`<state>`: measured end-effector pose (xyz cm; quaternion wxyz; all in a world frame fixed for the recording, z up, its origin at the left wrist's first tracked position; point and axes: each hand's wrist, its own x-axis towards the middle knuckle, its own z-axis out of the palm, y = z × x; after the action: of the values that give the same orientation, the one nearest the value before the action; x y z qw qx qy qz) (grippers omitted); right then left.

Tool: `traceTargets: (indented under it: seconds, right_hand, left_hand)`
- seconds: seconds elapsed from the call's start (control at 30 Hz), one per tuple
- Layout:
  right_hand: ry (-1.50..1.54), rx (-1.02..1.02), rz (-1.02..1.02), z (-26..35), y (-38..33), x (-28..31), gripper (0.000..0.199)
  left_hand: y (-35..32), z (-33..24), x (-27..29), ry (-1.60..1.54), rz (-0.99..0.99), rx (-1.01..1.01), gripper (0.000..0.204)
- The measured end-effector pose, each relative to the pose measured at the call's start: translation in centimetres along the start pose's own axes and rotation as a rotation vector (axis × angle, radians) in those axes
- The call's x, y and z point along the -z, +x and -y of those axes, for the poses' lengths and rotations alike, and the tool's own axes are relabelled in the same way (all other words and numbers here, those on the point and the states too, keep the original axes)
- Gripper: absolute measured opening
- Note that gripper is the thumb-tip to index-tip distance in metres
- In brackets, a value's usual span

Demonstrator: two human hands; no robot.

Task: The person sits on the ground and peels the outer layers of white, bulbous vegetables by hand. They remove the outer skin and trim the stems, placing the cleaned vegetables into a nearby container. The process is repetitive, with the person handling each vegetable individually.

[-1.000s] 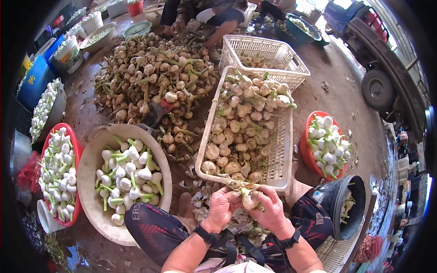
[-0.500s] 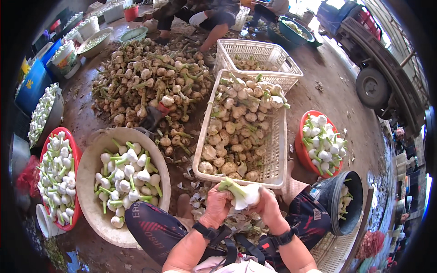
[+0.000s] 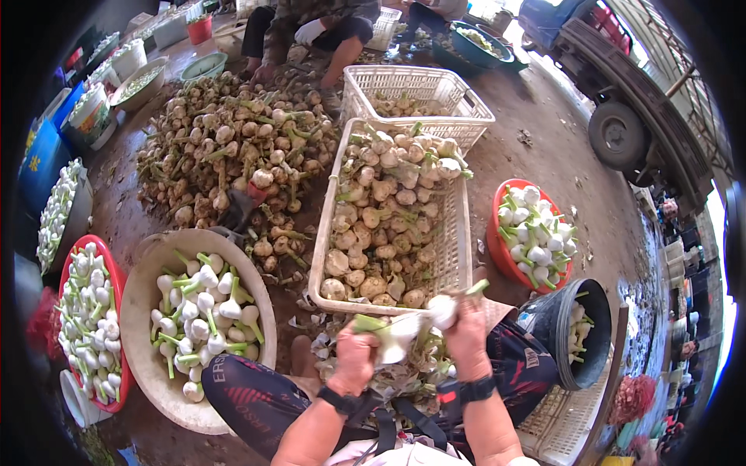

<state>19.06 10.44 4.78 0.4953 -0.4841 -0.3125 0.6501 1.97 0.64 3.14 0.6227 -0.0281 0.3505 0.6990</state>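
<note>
Over my lap, my left hand point(image 3: 353, 359) is closed on a strip of garlic peel point(image 3: 398, 335), white and broad with a green end poking out past the fingers. My right hand point(image 3: 468, 335) grips a garlic bulb point(image 3: 442, 311), white and smooth, its green stem point(image 3: 477, 287) pointing up to the right. Peel and bulb are close together; whether they still touch is blurred. Loose garlic skins point(image 3: 412, 365) lie heaped below my hands. Just beyond stands a white plastic crate point(image 3: 460, 256) of unpeeled garlic bulbs point(image 3: 388, 225).
A wide pale basin point(image 3: 140, 342) of peeled garlic stands at left, with a red basin point(image 3: 123, 373) beside it. At right are a red tub point(image 3: 497, 245) and a dark bucket point(image 3: 556, 334). Beyond lie a garlic pile point(image 3: 233, 147), a second crate point(image 3: 474, 116) and a crouching person point(image 3: 311, 31).
Both hands were together on one garlic bulb. They have moved apart, with the peel now in my left hand and the bulb in my right. The whole view has shifted slightly.
</note>
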Motion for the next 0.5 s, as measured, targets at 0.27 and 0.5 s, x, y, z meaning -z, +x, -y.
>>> traceTargets:
  seconds: [0.27, 0.5]
  right_hand:
    - [-0.299, 0.096, 0.285, 3.5, -1.3, 0.6, 0.028]
    - [-0.659, 0.173, 0.365, 0.2, -3.8, -0.9, 0.02]
  left_hand:
    - [-0.8, 1.5, -0.4, 0.987, 0.306, -0.058, 0.045]
    - [-1.2, 0.4, -1.7, 0.866, 0.241, -0.086, 0.02]
